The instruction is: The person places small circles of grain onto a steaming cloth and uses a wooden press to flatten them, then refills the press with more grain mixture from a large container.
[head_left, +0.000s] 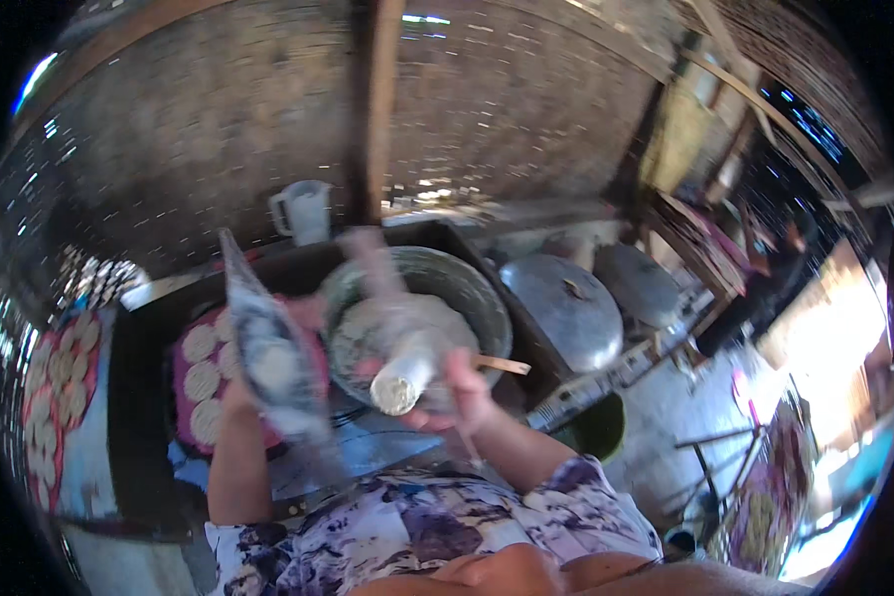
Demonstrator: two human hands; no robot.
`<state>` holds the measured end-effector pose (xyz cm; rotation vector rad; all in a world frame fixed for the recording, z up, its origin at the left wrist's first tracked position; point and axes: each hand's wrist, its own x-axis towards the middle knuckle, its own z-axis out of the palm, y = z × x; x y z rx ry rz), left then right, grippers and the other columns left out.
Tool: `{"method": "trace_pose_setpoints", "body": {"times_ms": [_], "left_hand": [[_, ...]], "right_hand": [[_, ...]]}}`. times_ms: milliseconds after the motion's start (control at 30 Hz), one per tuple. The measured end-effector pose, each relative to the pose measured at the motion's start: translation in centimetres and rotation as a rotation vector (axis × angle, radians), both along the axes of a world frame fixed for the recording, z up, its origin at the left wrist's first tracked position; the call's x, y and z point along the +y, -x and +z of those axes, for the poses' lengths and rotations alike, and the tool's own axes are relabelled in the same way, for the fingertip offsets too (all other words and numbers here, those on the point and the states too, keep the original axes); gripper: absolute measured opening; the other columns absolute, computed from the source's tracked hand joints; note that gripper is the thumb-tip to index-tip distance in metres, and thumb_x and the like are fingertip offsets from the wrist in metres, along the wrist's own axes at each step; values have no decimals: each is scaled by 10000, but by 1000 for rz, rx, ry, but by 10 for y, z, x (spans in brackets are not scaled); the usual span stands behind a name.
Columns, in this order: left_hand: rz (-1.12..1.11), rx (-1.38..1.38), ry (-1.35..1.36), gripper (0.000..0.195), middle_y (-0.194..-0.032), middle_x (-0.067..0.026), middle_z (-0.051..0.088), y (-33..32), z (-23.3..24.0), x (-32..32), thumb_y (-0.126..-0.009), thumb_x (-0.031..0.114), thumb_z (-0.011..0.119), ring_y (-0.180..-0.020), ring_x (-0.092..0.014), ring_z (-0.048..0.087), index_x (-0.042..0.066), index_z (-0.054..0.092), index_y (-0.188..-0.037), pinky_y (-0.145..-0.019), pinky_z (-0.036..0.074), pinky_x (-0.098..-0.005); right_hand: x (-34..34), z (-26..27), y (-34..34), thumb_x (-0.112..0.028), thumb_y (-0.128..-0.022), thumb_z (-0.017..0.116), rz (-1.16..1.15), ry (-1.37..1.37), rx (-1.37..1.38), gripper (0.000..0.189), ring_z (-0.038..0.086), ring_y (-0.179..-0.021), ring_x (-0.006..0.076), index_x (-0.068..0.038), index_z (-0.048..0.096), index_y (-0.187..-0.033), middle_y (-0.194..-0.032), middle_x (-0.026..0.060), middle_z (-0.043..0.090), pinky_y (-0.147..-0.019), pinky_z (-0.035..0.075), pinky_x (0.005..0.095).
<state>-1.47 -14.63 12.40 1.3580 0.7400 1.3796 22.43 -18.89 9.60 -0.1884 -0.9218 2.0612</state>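
Note:
In front of my body, my right hand [458, 395] is closed around a clear plastic bag and a pale cylinder [402, 384] whose end carries dough-like paste. My left hand [249, 384] is partly hidden behind a blurred clear plastic bag [272, 357] with whitish stuff on it, and seems to hold that bag. Beyond my hands stands a large round basin [495, 305] with pale dough or batter [439, 313] in it. A wooden handle [503, 364] sticks out over its right side. Left of the basin, round pale patties [203, 381] lie on a pink tray [186, 410].
A plastic measuring jug [305, 212] stands behind the tray, by the woven wall. Large metal lids [566, 309] are right of the basin, and a green tub [600, 428] is below. More patties [59, 380] lie far left. A person in dark clothing [767, 290] is at the right.

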Motion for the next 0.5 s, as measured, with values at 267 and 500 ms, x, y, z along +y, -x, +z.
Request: {"method": "trace_pose_setpoints", "body": {"times_ms": [267, 500], "left_hand": [[167, 679, -375, 364, -871, -88, 622, -15, -21, 4, -558, 189, 743, -856, -234, 587, 83, 626, -886, -803, 440, -318], [352, 964, -684, 408, -854, -68, 604, -9, -15, 6, -525, 312, 711, -837, -260, 563, 112, 617, -868, -812, 421, -365]], "right_hand": [[16, 54, 1, -275, -801, 586, -547, -592, -497, 805, 557, -740, 178, -109, 50, -1378, -1216, 164, 385, -520, 461, 219], [22, 56, 14, -176, -657, 712, -835, -1412, -1037, 802, 524, -941, 361, -154, 271, -1325, -1189, 199, 377, -666, 508, 380]]}}
